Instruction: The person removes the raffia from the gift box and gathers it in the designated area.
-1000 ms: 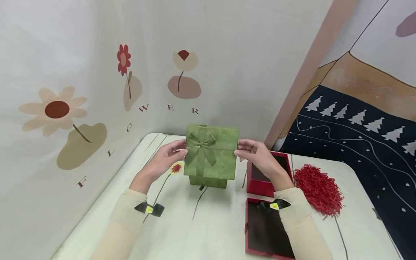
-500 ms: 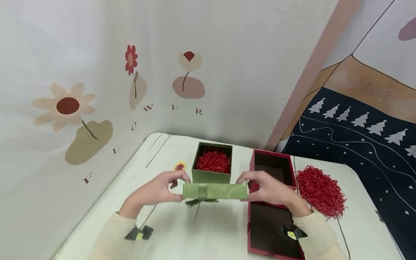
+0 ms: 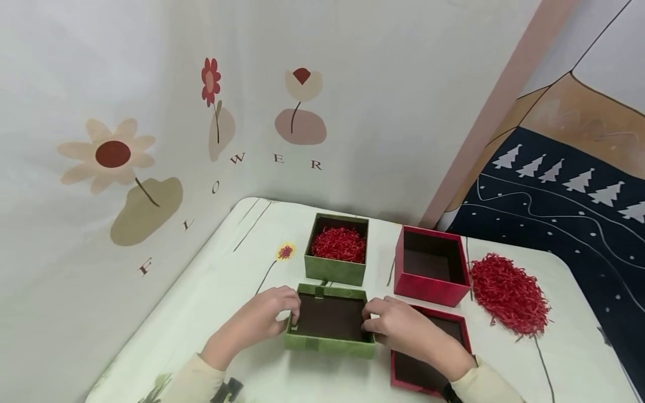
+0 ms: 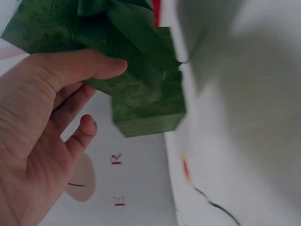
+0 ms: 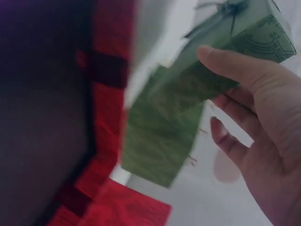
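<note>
In the head view a green box lid [image 3: 330, 345] is turned over, its dark brown inside facing up. My left hand [image 3: 267, 314] grips its left side and my right hand [image 3: 405, 327] its right side, fingers over the rims. Both wrist views show the lid from outside: thumb of the left hand [image 4: 51, 108] on the lid [image 4: 47, 28] by its green ribbon, thumb of the right hand [image 5: 268, 117] on the opposite end. Just behind stands the green box [image 3: 335, 270], uncovered, with red shredded paper [image 3: 337, 244] inside.
An uncovered red box [image 3: 428, 288] stands right of the green one. In front of it lies a red lid [image 3: 418, 366], inside up, partly behind my right forearm. A loose heap of red shredded paper [image 3: 509, 294] lies farther right. A printed curtain [image 3: 383, 112] closes off the back.
Both hands have lifted the green lid off the green box, brought it forward and turned it over, uncovering the red paper. Now the lid is held low in front of the box.
</note>
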A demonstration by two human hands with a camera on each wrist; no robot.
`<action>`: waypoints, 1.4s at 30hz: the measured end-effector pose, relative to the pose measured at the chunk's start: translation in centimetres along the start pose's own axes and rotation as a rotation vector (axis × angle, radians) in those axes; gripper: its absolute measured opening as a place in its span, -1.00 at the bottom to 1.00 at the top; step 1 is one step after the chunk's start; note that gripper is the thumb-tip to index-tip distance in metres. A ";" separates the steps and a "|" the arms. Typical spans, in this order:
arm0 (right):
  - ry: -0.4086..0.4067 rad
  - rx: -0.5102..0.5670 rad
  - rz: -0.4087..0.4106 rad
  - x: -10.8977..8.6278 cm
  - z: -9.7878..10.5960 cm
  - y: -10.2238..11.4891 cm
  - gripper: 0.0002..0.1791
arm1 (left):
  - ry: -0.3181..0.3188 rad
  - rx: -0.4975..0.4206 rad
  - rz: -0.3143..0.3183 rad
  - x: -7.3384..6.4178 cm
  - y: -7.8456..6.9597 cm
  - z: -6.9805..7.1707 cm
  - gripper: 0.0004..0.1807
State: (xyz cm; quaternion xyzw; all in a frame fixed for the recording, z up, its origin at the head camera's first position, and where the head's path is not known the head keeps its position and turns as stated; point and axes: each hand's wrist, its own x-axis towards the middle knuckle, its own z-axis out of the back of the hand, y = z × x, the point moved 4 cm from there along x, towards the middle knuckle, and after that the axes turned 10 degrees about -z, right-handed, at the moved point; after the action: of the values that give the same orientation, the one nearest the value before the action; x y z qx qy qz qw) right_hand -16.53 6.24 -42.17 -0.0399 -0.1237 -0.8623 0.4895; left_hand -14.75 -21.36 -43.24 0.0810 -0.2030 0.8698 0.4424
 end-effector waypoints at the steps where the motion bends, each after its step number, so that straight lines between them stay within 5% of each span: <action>1: -0.008 -0.038 0.021 0.0 -0.4 0.2 -0.72 | 0.007 0.027 -0.004 0.0 0.1 -0.4 -0.56; 9: -0.025 -0.178 0.056 0.3 -2.3 0.6 -0.79 | 0.003 0.142 -0.038 -0.1 1.2 -2.6 -0.49; 18: -0.024 -0.152 0.101 -0.2 -3.7 1.0 -0.76 | 0.043 0.126 -0.032 -0.8 0.8 -4.7 -0.51; 42: 0.034 -0.033 0.072 -0.3 -5.0 1.0 -0.69 | 0.074 0.186 -0.044 -1.0 1.1 -5.6 -0.55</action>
State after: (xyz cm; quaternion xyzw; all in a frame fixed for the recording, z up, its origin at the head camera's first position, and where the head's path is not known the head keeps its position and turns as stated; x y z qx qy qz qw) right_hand -15.23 4.72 -46.89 -0.0375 -0.0998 -0.8466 0.5214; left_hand -14.82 -20.25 -48.91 0.0937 -0.1031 0.8773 0.4592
